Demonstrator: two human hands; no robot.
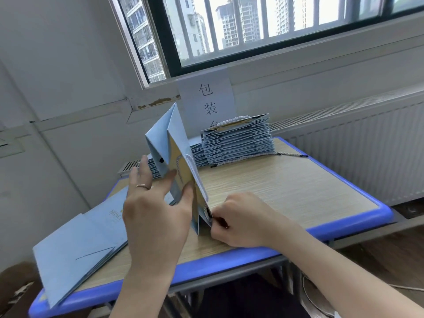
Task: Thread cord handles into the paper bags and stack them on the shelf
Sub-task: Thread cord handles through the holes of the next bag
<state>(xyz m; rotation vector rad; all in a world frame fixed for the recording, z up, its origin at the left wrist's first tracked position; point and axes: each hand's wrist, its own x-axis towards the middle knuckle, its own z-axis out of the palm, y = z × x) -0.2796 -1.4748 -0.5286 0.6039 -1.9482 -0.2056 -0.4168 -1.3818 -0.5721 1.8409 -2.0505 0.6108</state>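
Observation:
A light-blue paper bag [165, 134] stands folded on its edge at the middle of the table. My left hand [153, 203] steadies it, thumb and forefinger pressed on its near panels, the other fingers spread. My right hand [238, 218] pinches a grey cord handle [207, 213] at a hole near the bag's lower corner; the cord loops up along the bag's inner face. A punched hole shows on the left panel.
A tall stack of flat bags [238, 141] with cords sits at the table's far side, a loose cord [291, 154] trailing beside it. More flat bags [75, 249] lie at the near left. The table [298, 187] has a blue rim. A radiator lines the right wall.

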